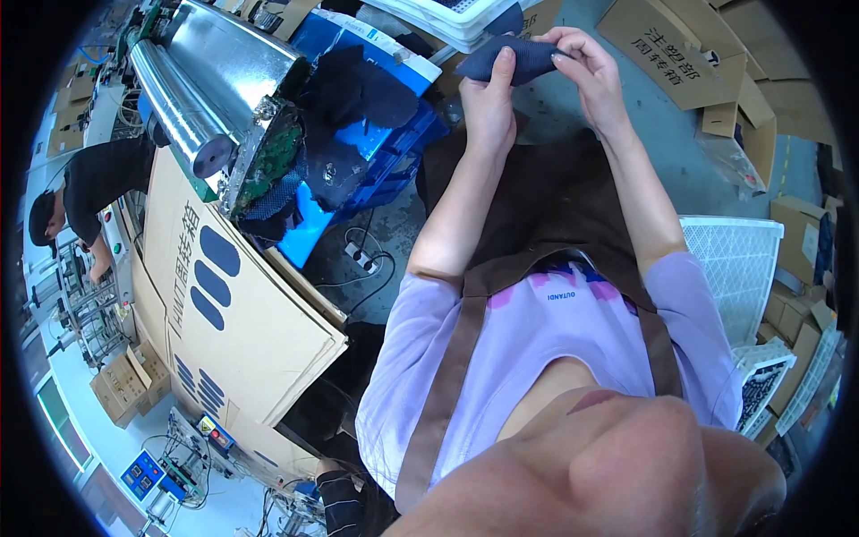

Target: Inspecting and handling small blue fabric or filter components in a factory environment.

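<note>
Between my two hands is a dark navy piece of ribbed or mesh-like fabric (530, 62), bent into a rounded, pointed shape. My left hand (490, 100) grips its near left side, thumb pressed on top and fingers hidden underneath. At the other end my right hand (592, 75) pinches the edge between thumb and fingers. Another dark piece (506, 20) shows just beyond, beside white plastic trays (452, 25). To the left, dark fabric pieces (362, 89) lie over a blue plastic crate (389, 161).
At left stands a machine with shiny metal rollers (224, 63), beside large cardboard sheets (242, 304). A power strip (361, 258) with cables lies on the floor. Cardboard boxes (671, 54) and white plastic crates (734, 268) stand at right. A person in black (107, 183) works far left.
</note>
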The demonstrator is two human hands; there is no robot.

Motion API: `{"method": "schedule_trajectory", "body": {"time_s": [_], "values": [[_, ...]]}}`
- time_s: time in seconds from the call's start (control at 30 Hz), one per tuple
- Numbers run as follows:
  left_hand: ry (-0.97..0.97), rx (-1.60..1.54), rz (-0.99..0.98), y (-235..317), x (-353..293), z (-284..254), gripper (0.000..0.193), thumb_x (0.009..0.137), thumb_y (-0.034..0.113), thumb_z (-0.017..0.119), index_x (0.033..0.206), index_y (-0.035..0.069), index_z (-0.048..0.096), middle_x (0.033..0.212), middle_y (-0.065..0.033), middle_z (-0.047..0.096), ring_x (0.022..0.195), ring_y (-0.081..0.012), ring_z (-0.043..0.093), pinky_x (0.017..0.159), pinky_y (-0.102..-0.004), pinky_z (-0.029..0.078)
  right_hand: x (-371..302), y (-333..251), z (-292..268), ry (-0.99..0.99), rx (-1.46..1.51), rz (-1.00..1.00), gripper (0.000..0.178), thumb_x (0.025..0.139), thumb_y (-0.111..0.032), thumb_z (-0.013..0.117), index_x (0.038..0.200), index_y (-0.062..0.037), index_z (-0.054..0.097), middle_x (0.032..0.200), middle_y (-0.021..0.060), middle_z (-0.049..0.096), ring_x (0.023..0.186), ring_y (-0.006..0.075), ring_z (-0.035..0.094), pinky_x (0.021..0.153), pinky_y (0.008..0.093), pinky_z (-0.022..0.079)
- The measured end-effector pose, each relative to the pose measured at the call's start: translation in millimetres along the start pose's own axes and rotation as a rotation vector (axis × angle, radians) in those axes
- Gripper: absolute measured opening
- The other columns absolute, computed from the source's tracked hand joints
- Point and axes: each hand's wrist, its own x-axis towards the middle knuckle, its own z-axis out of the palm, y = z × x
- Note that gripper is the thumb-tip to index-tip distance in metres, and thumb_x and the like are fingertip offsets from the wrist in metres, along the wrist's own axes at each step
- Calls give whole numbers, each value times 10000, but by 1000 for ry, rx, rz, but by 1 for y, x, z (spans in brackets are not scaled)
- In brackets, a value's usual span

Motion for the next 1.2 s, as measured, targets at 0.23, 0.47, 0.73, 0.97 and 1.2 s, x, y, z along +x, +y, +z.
{"method": "schedule_trajectory", "body": {"time_s": [0.23,0.47,0.73,0.97,1.2], "values": [[71,407,196,18,-15,7,195,906,138,691,975,-42,664,858,-85,669,764,-149,637,708,-237,525,-12,-44,11,11,0,184,119,925,-97,576,1013,-29,616,1092,85,629,970,139,577,858,252,422],[-43,810,432,28,-25,24,176,914,122,671,862,-45,662,751,-54,665,638,-94,582,575,-195,479,-25,-49,7,-99,-503,287,208,927,-83,604,1098,17,665,963,48,682,833,70,590,771,176,443],[-36,592,161,28,-20,19,225,949,158,624,873,-50,661,811,-71,681,652,-95,572,584,-199,480,-21,-63,30,98,-92,283,144,905,-146,675,812,-36,676,678,-57,565,587,29,464,564,146,365],[-99,605,194,31,-21,23,187,952,109,580,857,-31,661,826,-48,673,679,-90,569,627,-206,482,-19,-58,-4,-95,-309,273,94,894,-114,671,844,-39,647,743,-41,600,623,41,491,643,157,442],[-242,753,278,21,-29,36,156,938,40,540,882,-39,663,867,-43,676,715,-96,565,632,-235,465,-22,-59,7,-137,-159,286,124,860,-31,644,979,-49,614,884,-4,609,747,60,518,727,175,453]]}}
